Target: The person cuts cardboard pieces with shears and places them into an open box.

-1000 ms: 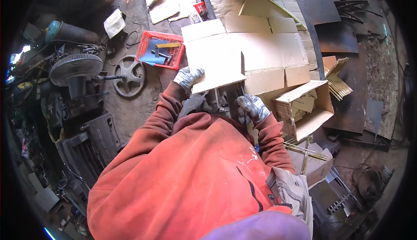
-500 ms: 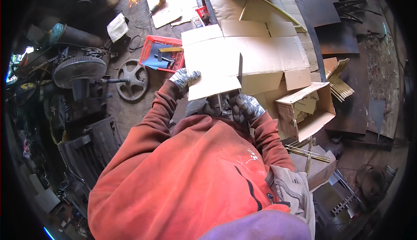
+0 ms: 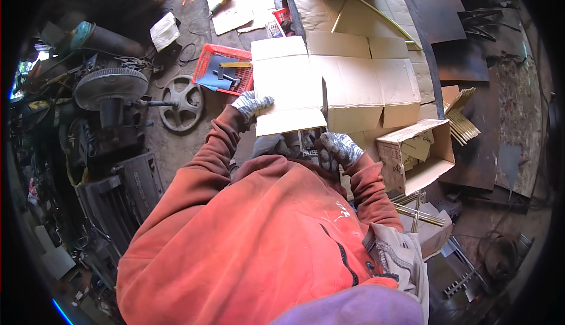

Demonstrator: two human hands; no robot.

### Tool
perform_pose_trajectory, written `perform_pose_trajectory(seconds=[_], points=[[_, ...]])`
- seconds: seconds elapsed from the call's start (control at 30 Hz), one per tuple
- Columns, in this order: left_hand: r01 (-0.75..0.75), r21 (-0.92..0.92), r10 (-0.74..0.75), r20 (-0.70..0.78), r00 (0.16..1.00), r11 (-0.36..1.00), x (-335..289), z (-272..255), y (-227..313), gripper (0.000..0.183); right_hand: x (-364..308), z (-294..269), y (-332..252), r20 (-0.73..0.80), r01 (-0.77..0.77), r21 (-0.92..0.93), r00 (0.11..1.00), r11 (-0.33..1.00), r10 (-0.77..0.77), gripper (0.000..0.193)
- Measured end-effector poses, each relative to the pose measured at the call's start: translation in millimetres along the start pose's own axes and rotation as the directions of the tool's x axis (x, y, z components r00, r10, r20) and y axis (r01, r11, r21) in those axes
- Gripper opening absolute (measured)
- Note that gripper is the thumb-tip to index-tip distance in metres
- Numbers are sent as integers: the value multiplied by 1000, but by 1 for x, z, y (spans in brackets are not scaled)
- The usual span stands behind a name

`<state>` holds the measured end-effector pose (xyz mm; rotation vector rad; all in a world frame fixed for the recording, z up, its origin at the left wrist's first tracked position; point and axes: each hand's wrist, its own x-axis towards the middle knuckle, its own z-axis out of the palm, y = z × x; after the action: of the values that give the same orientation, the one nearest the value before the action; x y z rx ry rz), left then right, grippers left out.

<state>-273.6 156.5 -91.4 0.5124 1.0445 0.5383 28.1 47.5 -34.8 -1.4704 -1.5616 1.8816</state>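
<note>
My left hand (image 3: 253,105), in a grey-and-white patterned glove, grips the left edge of a cardboard sheet (image 3: 285,81), thumb on top and fingers underneath. The sheet's near flap (image 3: 291,122) bends down toward my body. My right hand (image 3: 342,147), gloved with darkened fingertips, is closed at the sheet's lower right corner. From there a long, narrow dark blade (image 3: 324,98) points away along the sheet's right edge. Its handle is hidden in the hand. Below the flap is a small metal piece with slots (image 3: 307,142), partly covered.
Flattened cardboard (image 3: 347,84) spreads to the right, with an open carton (image 3: 426,172) nearer me. A red basket (image 3: 206,60) holding tools stands at left, beside a spoked wheel (image 3: 182,104) and a fan (image 3: 112,87). Brass-coloured rods (image 3: 424,214) lie at lower right.
The blade has drawn back slightly toward me. A gap and edge now show between the held sheet and the cardboard to its right. The view has shifted a little.
</note>
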Motion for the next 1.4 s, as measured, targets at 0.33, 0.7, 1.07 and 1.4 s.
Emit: perform_pose_trajectory(seconds=[0.33, 0.7, 1.07, 1.4], points=[[121, 734, -57, -112, 992, 669, 6, -9, 13, 53, 20, 7, 14, 100, 492, -556, 840, 670, -534, 38], [56, 657, 79, -175, 981, 752, 69, -58, -46, 67, 29, 3, 43, 61, 59, -64, 997, 996, -55, 32], [179, 976, 464, -103, 880, -122, -104, 126, 63, 106, 25, -1, 50, 24, 51, -64, 999, 997, -49, 31], [-204, 846, 103, 289, 952, -492, -27, 128, 20, 36, 20, -6, 65, -18, 67, -95, 997, 993, -69, 30]])
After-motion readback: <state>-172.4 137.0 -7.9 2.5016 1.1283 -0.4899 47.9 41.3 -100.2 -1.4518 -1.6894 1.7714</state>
